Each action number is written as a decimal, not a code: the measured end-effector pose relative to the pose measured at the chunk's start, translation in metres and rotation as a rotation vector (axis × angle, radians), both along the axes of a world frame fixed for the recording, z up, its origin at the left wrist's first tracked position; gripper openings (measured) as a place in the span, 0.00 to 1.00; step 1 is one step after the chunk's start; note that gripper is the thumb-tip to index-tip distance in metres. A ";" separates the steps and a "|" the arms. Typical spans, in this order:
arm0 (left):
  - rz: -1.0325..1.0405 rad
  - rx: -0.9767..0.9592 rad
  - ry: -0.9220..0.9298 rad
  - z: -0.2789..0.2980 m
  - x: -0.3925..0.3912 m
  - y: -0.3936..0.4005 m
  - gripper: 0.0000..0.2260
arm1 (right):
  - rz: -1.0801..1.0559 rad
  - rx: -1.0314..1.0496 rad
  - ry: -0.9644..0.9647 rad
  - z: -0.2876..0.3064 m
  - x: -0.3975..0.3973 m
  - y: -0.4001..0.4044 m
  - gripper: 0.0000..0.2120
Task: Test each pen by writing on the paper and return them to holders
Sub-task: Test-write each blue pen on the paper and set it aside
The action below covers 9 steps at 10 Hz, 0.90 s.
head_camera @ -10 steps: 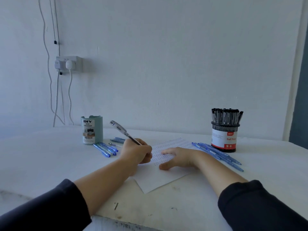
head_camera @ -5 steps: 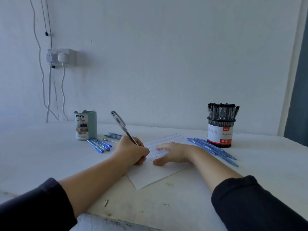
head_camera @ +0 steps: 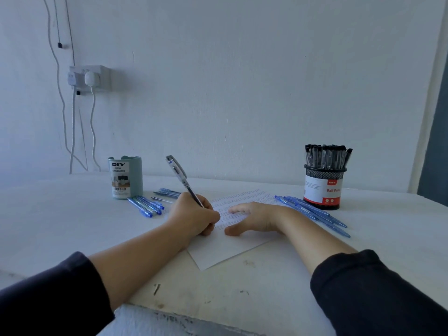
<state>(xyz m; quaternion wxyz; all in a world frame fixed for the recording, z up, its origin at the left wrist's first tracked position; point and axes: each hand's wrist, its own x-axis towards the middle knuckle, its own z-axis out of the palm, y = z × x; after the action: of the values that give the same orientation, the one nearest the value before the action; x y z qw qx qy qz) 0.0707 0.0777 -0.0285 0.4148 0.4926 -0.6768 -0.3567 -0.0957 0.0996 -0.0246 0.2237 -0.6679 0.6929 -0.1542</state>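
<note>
One pen in play right now: my left hand has its fingers curled tight round the barrel, cap end tilted up and away toward the wall, tip down at the paper. Whether the tip touches the sheet I can't tell, my knuckles hide it. My right hand lies flat on the paper, fingers straight and spread, holding nothing, just pinning the sheet down.

Progress, as I judge it: partway, not close to done. The far part of the paper carries many rows of small marks, so plenty of test writing is already down; the near part is blank.

Left to do:
- a bunch of blue pens lies loose on the table just in front of the teal desk organizer, a few more behind my left hand. Nothing sticks out of the organizer's top.
- another row of blue pens lies on the table between the paper and the mesh holder, one end on the sheet's edge.
- the mesh holder is packed with black-capped pens; tested or not, can't tell.

So neither loose pile is back in a holder. My read: finish this line, park this pen, then work through both piles.
</note>
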 end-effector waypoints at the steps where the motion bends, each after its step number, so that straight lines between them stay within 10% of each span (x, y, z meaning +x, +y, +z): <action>1: 0.011 -0.009 -0.024 -0.001 0.000 -0.001 0.02 | 0.004 -0.002 -0.005 0.000 0.000 0.001 0.37; 9: 0.001 -0.013 -0.017 0.000 -0.001 0.002 0.02 | 0.004 0.001 0.001 0.003 0.002 0.005 0.36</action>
<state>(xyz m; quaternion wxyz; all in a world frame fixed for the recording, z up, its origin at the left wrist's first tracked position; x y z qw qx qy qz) 0.0700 0.0793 -0.0285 0.4122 0.4935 -0.6823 -0.3478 -0.0938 0.1045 -0.0216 0.2238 -0.6694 0.6917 -0.1530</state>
